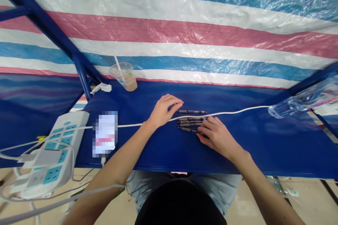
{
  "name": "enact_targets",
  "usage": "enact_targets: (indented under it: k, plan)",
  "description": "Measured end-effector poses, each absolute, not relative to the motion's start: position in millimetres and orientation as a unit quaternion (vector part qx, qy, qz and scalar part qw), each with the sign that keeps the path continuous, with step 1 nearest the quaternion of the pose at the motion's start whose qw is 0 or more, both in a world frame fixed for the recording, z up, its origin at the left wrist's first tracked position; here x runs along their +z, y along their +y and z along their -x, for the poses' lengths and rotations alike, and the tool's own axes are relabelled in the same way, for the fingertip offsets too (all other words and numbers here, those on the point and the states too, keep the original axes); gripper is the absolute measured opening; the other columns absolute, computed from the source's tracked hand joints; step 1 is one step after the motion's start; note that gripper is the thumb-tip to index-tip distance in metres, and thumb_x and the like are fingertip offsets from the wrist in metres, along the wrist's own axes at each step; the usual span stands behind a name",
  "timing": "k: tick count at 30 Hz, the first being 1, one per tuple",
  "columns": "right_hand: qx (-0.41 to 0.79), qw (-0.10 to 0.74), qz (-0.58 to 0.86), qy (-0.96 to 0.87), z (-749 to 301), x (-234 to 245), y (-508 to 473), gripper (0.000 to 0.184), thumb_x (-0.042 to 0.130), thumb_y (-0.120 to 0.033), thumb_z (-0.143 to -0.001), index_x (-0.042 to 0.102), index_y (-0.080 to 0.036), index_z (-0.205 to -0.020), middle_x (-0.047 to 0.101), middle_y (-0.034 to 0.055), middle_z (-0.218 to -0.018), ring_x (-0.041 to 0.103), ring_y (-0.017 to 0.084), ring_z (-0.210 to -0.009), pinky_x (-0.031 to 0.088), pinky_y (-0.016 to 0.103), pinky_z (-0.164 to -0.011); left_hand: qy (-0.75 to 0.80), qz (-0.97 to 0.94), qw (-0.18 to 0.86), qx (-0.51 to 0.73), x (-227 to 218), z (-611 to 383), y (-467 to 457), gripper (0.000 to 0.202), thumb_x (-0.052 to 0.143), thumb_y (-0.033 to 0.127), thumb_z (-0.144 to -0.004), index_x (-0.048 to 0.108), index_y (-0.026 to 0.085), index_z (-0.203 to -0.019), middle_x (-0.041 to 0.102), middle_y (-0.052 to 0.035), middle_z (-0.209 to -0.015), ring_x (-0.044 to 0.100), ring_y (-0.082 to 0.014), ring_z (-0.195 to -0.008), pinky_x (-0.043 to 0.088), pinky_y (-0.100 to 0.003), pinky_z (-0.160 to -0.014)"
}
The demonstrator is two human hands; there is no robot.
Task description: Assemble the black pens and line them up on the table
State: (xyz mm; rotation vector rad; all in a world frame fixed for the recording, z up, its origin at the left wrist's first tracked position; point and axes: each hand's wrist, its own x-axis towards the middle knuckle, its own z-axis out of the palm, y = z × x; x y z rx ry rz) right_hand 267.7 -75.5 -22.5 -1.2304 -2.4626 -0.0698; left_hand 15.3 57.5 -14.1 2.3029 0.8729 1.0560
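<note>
Several dark pens [190,119] lie side by side on the blue tabletop [163,154], pointing left and right. My right hand [216,135] is at their right ends, its fingers and thumb closed on the end of the nearest pen [188,129], which lies slightly slanted. Its fingers hide the right ends of some other pens. My left hand [166,109] is curled just left of the farthest pen [192,111], thumb and fingertips brought together. Whether anything is between them cannot be made out. A white cable [232,113] runs across between the farthest pen and the others.
On the left are a white power strip [76,121] with plugs and cables, and a phone [105,133] on a charging lead. A plastic cup with a straw [128,79] and crumpled tissue [102,88] stand farther back. A clear bottle [298,102] lies at right, before a striped tarp [185,30].
</note>
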Motion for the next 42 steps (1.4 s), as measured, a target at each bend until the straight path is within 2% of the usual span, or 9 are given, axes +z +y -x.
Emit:
enact_targets:
  k: [4, 10, 14, 18, 21, 24, 28, 37, 42]
  plan:
    - [-0.002, 0.216, 0.430, -0.877, -270.4, -5.7, -73.8, 0.010, 0.062, -0.019, -0.104, 0.071, -0.021, -0.099, 0.068, 0.0081, -0.094, 0.056, 0.026, -0.092, 0.051, 0.044, -0.085, 0.281, -0.845, 0.251, 0.380, -8.9, -15.4, 51.7, 0.035, 0.056, 0.050, -0.108, 0.081, 0.026, -0.106, 0.082, -0.0075, -0.103, 0.073, -0.0258, -0.102, 0.050, -0.043, -0.101]
    - [0.024, 0.289, 0.440, -0.850, -281.3, 13.2, -35.4, 0.013, 0.059, -0.019, -0.102, 0.073, -0.020, -0.102, 0.058, 0.0185, -0.129, 0.060, 0.034, -0.119, 0.058, 0.054, -0.096, 0.276, -0.841, 0.276, 0.375, -15.1, -11.9, 52.9, 0.035, 0.057, 0.051, -0.108, 0.080, 0.027, -0.120, 0.081, -0.0060, -0.097, 0.070, -0.0188, -0.077, 0.052, -0.032, -0.074]
    - [0.060, 0.316, 0.433, -0.842, -275.0, 4.9, -1.9, 0.016, 0.056, -0.021, -0.102, 0.071, -0.021, -0.107, 0.056, 0.0181, -0.138, 0.068, 0.031, -0.114, 0.059, 0.052, -0.100, 0.300, -0.834, 0.250, 0.390, -21.4, -14.3, 55.8, 0.034, 0.068, 0.054, -0.102, 0.082, 0.026, -0.115, 0.081, -0.0064, -0.098, 0.070, -0.0181, -0.074, 0.054, -0.031, -0.073]
    - [0.015, 0.264, 0.443, -0.857, -260.4, -5.6, 18.9, 0.027, 0.047, -0.011, -0.103, 0.070, -0.018, -0.116, 0.070, 0.0146, -0.114, 0.069, 0.028, -0.096, 0.054, 0.046, -0.093, 0.323, -0.819, 0.220, 0.421, -24.3, -17.1, 59.7, 0.028, 0.067, 0.048, -0.104, 0.082, 0.026, -0.112, 0.082, -0.0072, -0.108, 0.074, -0.0198, -0.084, 0.058, -0.032, -0.078]
    - [-0.027, 0.216, 0.460, -0.861, -253.3, -13.7, 24.2, 0.037, 0.038, -0.007, -0.106, 0.068, -0.014, -0.126, 0.073, 0.0137, -0.102, 0.066, 0.027, -0.089, 0.046, 0.043, -0.088, 0.331, -0.812, 0.199, 0.438, -26.4, -16.8, 62.9, 0.023, 0.070, 0.043, -0.103, 0.082, 0.025, -0.111, 0.083, -0.0065, -0.107, 0.075, -0.0197, -0.085, 0.059, -0.032, -0.080]
    - [-0.064, 0.209, 0.469, -0.856, -251.2, -22.0, 23.9, 0.032, 0.040, -0.015, -0.112, 0.070, -0.016, -0.122, 0.073, 0.0119, -0.098, 0.064, 0.026, -0.089, 0.042, 0.039, -0.084, 0.325, -0.817, 0.181, 0.440, -29.3, -15.2, 65.1, 0.021, 0.073, 0.041, -0.101, 0.082, 0.024, -0.107, 0.083, -0.0056, -0.101, 0.074, -0.0188, -0.081, 0.059, -0.032, -0.080]
    - [-0.104, 0.242, 0.466, -0.845, -250.3, -32.0, 20.6, 0.026, 0.047, -0.026, -0.114, 0.071, -0.015, -0.116, 0.075, 0.0101, -0.092, 0.064, 0.026, -0.087, 0.042, 0.039, -0.082, 0.318, -0.828, 0.163, 0.433, -31.2, -13.9, 66.0, 0.021, 0.075, 0.041, -0.100, 0.082, 0.022, -0.106, 0.082, -0.0052, -0.098, 0.072, -0.0173, -0.078, 0.059, -0.031, -0.079]
    - [-0.082, 0.335, 0.453, -0.822, -253.0, -42.9, 12.3, 0.024, 0.052, -0.025, -0.112, 0.074, -0.018, -0.107, 0.075, 0.0087, -0.095, 0.064, 0.022, -0.084, 0.049, 0.036, -0.080, 0.307, -0.845, 0.178, 0.400, -30.6, -15.4, 63.6, 0.012, 0.075, 0.031, -0.100, 0.080, 0.021, -0.103, 0.081, -0.0052, -0.094, 0.076, -0.0187, -0.083, 0.059, -0.030, -0.079]
    - [-0.077, 0.349, 0.451, -0.818, -254.7, -43.6, 11.9, 0.021, 0.056, -0.020, -0.110, 0.075, -0.018, -0.102, 0.074, 0.0075, -0.091, 0.063, 0.021, -0.081, 0.048, 0.035, -0.076, 0.330, -0.842, 0.224, 0.363, -26.8, -17.6, 59.7, 0.009, 0.073, 0.025, -0.101, 0.080, 0.021, -0.102, 0.083, -0.0032, -0.097, 0.078, -0.0180, -0.085, 0.058, -0.026, -0.078]
